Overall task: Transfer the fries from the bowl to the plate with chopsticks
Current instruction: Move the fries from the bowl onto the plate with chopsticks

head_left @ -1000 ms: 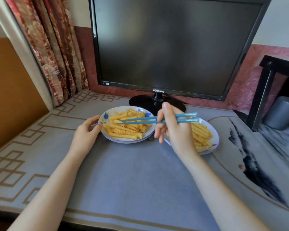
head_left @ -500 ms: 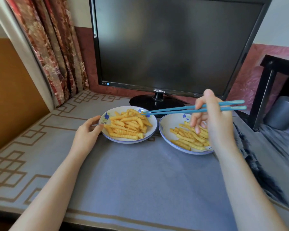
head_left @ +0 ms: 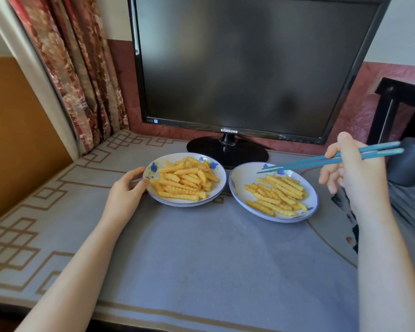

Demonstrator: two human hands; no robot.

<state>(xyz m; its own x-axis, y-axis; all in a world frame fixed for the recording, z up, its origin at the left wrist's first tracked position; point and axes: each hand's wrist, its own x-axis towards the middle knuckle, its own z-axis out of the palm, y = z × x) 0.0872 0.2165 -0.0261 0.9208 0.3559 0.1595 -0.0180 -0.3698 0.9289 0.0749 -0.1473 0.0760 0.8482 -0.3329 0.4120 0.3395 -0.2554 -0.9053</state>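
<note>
Crinkle-cut fries (head_left: 185, 180) heaped in bowl (head_left: 168, 202), left on tabletop (head_left: 201, 259). Likely light, stiff yet snappable, greasy: pinch mid-length, gently. Smaller pile (head_left: 276, 195) on plate (head_left: 243, 173). Right hand (head_left: 352, 173) raised beside plate, fingers curled round blue chopsticks (head_left: 321, 160), tips empty over plate. Left hand (head_left: 127, 188) grips bowl rim.

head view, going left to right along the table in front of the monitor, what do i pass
left hand, holding the bowl's rim → bowl of fries → plate, also with fries on it → right hand gripping the chopsticks → grey cup at the right edge
</note>
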